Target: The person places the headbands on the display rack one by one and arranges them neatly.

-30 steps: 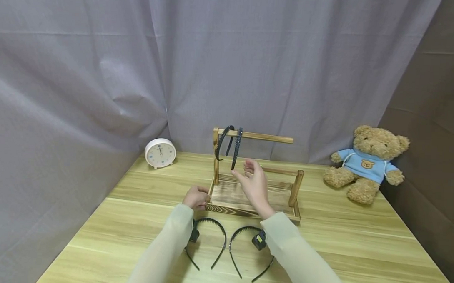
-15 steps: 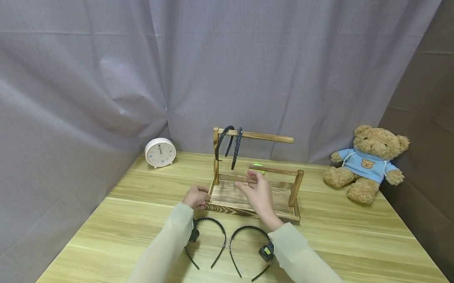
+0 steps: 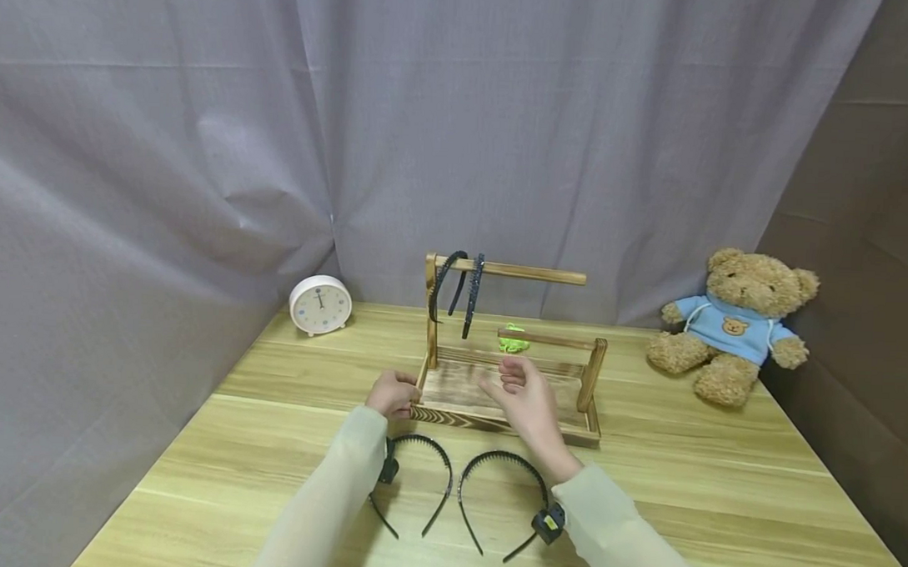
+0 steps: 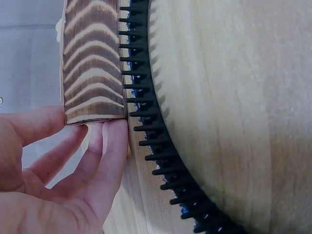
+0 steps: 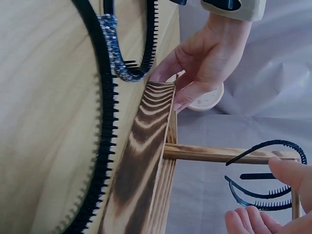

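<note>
A wooden rack [image 3: 464,420] with a shallow tray base stands mid-table. Its left front corner is held by my left hand [image 3: 392,395]; in the left wrist view, the thumb and fingers [image 4: 114,151] touch either side of the rack's end. My right hand [image 3: 528,403] hovers over the tray with thumb and fingers apart, holding nothing. Two dark headbands hang from the upper bar, a toothed headband [image 3: 439,291] near the post and a glittery headband [image 3: 474,292] right of it. Below the rack lie a left headband [image 3: 447,471] and a right headband [image 3: 464,476], both toothed.
A white clock [image 3: 321,306] stands at the back left. At the back right sits a teddy bear [image 3: 738,327] in a blue top. A small bright green item [image 3: 512,344] lies behind the rack's lower bar [image 3: 550,340]. A grey curtain [image 3: 504,135] hangs behind the table.
My right hand has drawn back from beside the glittery hanging headband, down and to the right, uncovering the green item. My left hand stays at the rack's corner.
</note>
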A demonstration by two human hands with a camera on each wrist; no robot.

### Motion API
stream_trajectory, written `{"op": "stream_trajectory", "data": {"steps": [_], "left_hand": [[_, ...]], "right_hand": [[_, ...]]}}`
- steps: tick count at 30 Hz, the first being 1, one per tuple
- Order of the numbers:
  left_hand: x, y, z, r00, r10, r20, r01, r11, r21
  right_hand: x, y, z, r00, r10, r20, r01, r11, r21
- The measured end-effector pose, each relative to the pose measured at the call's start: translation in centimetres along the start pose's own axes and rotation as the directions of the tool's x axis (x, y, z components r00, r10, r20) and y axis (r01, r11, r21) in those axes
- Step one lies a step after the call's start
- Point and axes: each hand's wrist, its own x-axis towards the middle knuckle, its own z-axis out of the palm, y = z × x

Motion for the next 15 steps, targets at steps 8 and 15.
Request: {"op": "stream_trajectory", "data": {"steps": [8, 15], "left_hand": [[-0.4, 0.0, 0.1, 1.000, 0.001, -0.008, -0.001, 1.000, -0.025], [-0.3, 0.2, 0.0, 1.000, -0.002, -0.003, 0.002, 1.000, -0.015]], "right_hand": [[-1.1, 1.2, -1.1, 1.000, 0.019, 0.011, -0.019, 0.997, -0.069], [-1.9, 1.8, -1.7, 0.999, 0.035, 0.007, -0.034, 0.987, -0.159]]}}
